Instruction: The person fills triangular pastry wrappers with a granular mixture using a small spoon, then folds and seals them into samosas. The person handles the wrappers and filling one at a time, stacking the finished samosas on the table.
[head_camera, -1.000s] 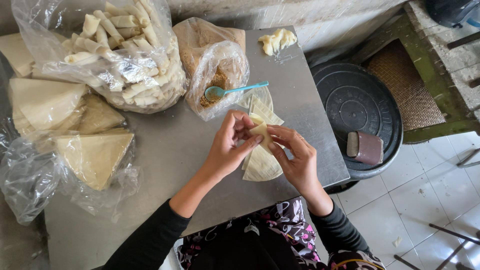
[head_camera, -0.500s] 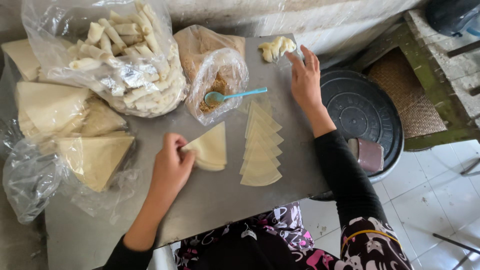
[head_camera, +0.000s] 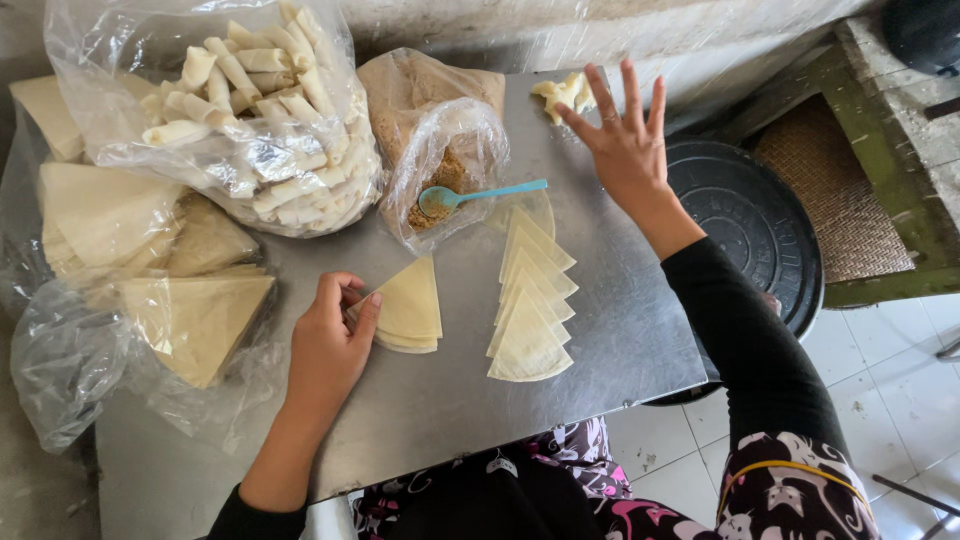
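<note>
Pale triangular wrappers (head_camera: 408, 305), thin, stacked, left hand (head_camera: 330, 345) pinching

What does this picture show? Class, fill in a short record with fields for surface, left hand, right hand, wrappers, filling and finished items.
Surface: grey metal table
Left hand: left hand pinching the edge of a small stack of pale triangular pastry wrappers
Right hand: right hand open, fingers spread, near a pale lump of dough-like pieces
Wrappers: overlapping row of pale wedge-shaped sheets
Filling: clear plastic bag of brown crumbly filling with a blue plastic spoon
Finished items: clear bag of pale rolled pastries
</note>
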